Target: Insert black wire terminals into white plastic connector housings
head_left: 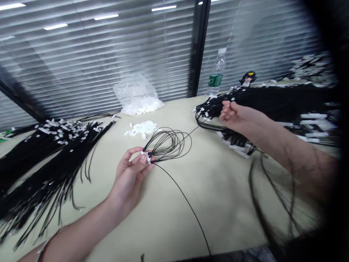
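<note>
My left hand pinches a white plastic connector between thumb and fingers, over the middle of the table. Thin black wires loop out of the connector to the right. One wire trails down to the table's front edge, and another end reaches toward the right-hand bundles. My right hand is raised at the near end of the black cable bundles on the right. Its fingers are curled together, and what they hold, if anything, I cannot make out.
Loose white connectors lie in a small heap before a clear plastic bag of more. Black cables with white ends cover the left side. A water bottle and a small black figurine stand at the back, by the blinds.
</note>
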### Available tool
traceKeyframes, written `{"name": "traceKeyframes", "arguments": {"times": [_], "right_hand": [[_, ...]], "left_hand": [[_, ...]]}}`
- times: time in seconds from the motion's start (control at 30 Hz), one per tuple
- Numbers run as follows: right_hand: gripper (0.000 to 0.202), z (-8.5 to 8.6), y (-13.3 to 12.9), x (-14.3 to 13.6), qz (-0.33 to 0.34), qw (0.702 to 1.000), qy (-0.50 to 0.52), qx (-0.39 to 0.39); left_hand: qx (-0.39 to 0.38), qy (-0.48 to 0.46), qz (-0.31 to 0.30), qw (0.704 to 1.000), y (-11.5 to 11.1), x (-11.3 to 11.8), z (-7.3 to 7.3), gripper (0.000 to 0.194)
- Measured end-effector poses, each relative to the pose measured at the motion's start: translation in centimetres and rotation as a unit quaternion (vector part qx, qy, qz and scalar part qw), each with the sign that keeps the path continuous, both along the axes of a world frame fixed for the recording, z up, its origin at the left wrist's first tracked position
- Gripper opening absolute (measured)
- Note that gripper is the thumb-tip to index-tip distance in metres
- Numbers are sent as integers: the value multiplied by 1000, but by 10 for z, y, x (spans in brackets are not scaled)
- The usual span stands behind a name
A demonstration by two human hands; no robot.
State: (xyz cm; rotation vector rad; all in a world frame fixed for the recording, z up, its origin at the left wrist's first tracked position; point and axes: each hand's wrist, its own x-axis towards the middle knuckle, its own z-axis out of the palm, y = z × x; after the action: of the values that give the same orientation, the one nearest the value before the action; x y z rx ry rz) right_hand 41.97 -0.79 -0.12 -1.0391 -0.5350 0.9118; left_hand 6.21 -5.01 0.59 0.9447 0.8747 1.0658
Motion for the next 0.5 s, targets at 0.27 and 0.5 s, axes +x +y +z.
{"name": "traceKeyframes", "arguments": {"times": [0.27, 0.5], "right_hand": [[22, -2, 3, 5, 27, 998, 61, -16], [24, -4, 5, 1, 34, 998, 44, -27]], "left_hand": [[3, -7, -2, 1000, 0, 0, 1, 19], [-6, -21, 7, 1000, 0, 0, 1, 21]]}}
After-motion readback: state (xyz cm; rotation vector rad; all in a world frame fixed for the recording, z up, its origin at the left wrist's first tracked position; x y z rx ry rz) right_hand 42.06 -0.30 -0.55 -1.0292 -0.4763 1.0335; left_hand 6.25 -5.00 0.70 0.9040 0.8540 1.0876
